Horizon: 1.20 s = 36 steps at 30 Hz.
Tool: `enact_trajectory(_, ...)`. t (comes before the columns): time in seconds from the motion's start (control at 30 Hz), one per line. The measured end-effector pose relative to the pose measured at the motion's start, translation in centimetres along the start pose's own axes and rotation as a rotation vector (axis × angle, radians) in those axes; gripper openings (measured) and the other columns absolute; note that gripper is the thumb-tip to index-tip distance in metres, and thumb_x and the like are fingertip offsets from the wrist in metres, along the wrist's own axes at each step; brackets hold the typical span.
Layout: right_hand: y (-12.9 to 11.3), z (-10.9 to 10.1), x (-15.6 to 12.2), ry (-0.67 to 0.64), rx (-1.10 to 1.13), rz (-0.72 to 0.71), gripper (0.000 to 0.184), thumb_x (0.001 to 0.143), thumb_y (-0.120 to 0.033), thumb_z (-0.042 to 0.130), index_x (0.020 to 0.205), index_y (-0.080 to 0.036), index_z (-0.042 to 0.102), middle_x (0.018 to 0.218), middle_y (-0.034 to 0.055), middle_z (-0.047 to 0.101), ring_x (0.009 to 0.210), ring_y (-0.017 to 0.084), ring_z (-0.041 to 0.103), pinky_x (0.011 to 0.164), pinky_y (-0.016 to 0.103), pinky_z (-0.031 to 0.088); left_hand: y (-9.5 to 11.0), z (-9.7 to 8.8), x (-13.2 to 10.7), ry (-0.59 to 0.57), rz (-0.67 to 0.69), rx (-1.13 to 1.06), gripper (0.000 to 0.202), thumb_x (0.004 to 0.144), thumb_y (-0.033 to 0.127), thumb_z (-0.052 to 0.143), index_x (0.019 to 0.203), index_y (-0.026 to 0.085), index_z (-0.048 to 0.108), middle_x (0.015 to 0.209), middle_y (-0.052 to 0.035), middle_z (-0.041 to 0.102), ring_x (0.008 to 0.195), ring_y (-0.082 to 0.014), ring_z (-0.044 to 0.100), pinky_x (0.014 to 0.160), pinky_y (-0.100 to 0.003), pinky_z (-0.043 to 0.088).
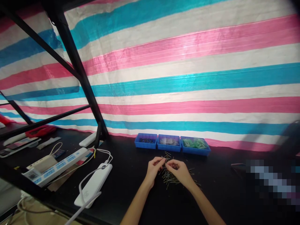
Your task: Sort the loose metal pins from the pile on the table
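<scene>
My left hand (154,168) and my right hand (180,172) meet over a loose pile of thin metal pins (169,177) on the black table (131,193). Both hands have their fingers pinched together at a small pin-like piece between them, too small to name. Behind the pile stand three blue trays in a row: the left tray (145,141) holds dark pins, the middle tray (169,142) holds greyish parts, and the right tray (195,145) holds green parts.
A white power bank (93,184) with cables lies at the left front, beside a white power strip (58,167). Black frame bars (77,68) rise at the left. A striped pink, blue and white tarp (187,78) hangs behind the table.
</scene>
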State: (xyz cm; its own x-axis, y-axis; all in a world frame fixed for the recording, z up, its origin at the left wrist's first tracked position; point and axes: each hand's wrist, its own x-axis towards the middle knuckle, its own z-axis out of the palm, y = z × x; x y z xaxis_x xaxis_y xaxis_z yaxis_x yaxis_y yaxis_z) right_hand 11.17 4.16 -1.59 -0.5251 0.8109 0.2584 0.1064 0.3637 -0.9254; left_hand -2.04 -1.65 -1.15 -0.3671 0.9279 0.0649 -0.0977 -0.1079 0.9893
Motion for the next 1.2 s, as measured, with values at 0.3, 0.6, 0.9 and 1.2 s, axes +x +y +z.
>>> enact_trajectory(0.3,0.1,-0.5,0.5,0.121,0.231,0.088,0.030,0.065,-0.043,0.068,0.075,-0.014,0.070,0.074,0.0079,0.071,0.071,0.021,0.064,0.069,0.032,0.051,-0.4,-0.3,0.2,-0.034,0.003,0.013,0.030,0.068,0.042,0.066,0.082,0.016,0.071,0.066,-0.0004,0.056,0.054,-0.0076,0.041,0.049,-0.022,0.027)
enact_trajectory(0.6,0.9,-0.3,0.6,0.072,0.249,0.122,0.033,0.064,-0.046,0.068,0.075,-0.015,0.071,0.072,0.0072,0.070,0.070,0.021,0.064,0.067,0.031,0.051,-0.6,0.1,-0.2,-0.188,0.040,0.096,0.018,0.061,0.031,0.074,0.070,0.015,0.073,0.068,-0.0021,0.057,0.062,-0.0107,0.046,0.059,-0.024,0.035)
enact_trajectory(0.9,1.3,-1.0,0.9,0.177,0.237,0.171,0.036,0.065,-0.045,0.068,0.081,-0.014,0.070,0.072,0.0089,0.071,0.073,0.023,0.066,0.070,0.033,0.051,-1.1,-0.9,1.1,0.007,0.035,0.050,0.042,0.061,0.038,0.072,0.097,0.016,0.065,0.071,0.0008,0.056,0.050,-0.0057,0.042,0.049,-0.021,0.033)
enact_trajectory(1.2,0.0,1.9,4.9,0.064,0.190,0.037,0.046,0.060,-0.056,0.066,0.077,-0.014,0.072,0.069,0.0116,0.072,0.063,0.025,0.067,0.065,0.039,0.054,-1.0,-3.2,2.0,0.354,0.053,-0.071,0.043,0.064,0.050,0.061,0.089,0.014,0.062,0.071,-0.0007,0.054,0.047,-0.0062,0.043,0.041,-0.019,0.026)
